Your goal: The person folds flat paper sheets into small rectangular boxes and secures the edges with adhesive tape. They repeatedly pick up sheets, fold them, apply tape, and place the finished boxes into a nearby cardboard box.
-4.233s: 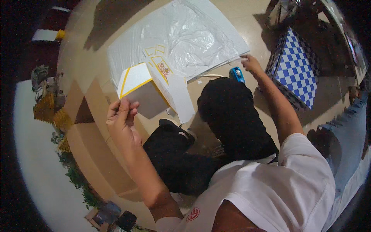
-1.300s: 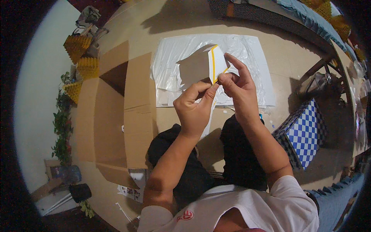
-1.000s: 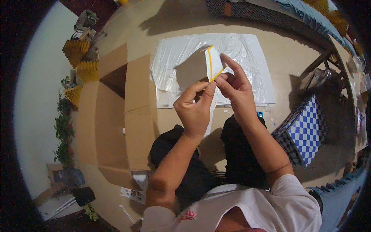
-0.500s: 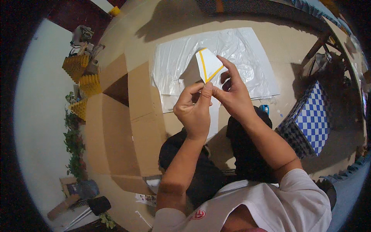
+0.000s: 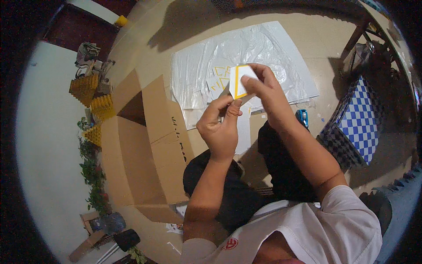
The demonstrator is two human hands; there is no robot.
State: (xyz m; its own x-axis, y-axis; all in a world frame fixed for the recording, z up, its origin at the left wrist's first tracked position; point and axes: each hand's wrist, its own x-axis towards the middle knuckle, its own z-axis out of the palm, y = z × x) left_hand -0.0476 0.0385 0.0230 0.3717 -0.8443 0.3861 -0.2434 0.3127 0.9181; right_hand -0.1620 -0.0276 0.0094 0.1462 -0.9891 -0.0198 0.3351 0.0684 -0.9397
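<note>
Both hands hold a small white card piece with yellow strips along its edges, raised in front of my knees. My left hand pinches its lower tip between thumb and fingers. From the right, my right hand grips the piece, its thumb lying across the white face and its fingers behind. Beyond them, a white sheet under crinkled clear plastic lies on the floor. White papers with yellow strip shapes rest on it, partly hidden by the held piece.
A large open cardboard box stands at the left. Near my right knee lies a blue tape dispenser. A blue-and-white checked box-like thing stands at the right beside a table. Yellow stacked shapes and plants line the left wall.
My right hand has shifted its hold, and its thumb now lies on the card's face. The card has turned slightly and dropped a little. Yellow-marked papers behind it show now.
</note>
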